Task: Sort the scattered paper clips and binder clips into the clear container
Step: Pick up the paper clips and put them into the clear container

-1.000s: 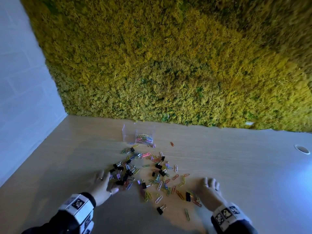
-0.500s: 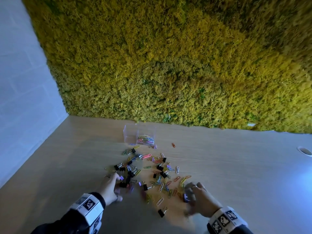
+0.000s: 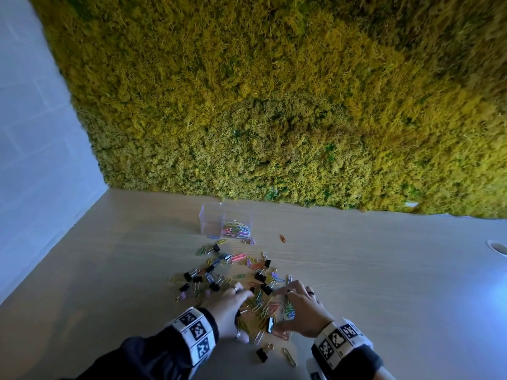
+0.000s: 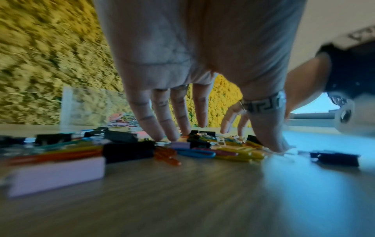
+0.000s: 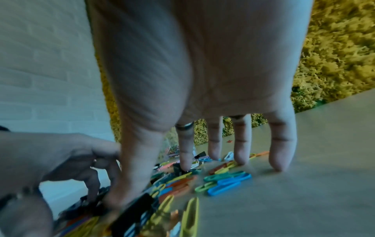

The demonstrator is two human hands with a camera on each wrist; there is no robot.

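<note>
Left hand (image 3: 229,311) and right hand (image 3: 301,308) flank the paper clips (image 3: 263,307) on the table (image 3: 384,297); clear container (image 3: 226,224) lies beyond. Left wrist view: fingers (image 4: 156,128) straight, tips down, holding nothing. Right wrist view: fingers (image 5: 241,144) likewise splayed among binder clips (image 5: 131,213). No legible writing.

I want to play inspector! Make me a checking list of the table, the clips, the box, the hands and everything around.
Surface: wooden table, with a round hole at its right edge.
Job's things: clear container at the back, paper clips inside; pile of clips scattered in front; one orange clip lies apart.
Clutter: nothing seen.
Hands: left hand and right hand spread, fingertips down on the pile's near end, gripping nothing.
Cables: nothing seen.
Surroundings: moss wall behind; white brick wall at left.
</note>
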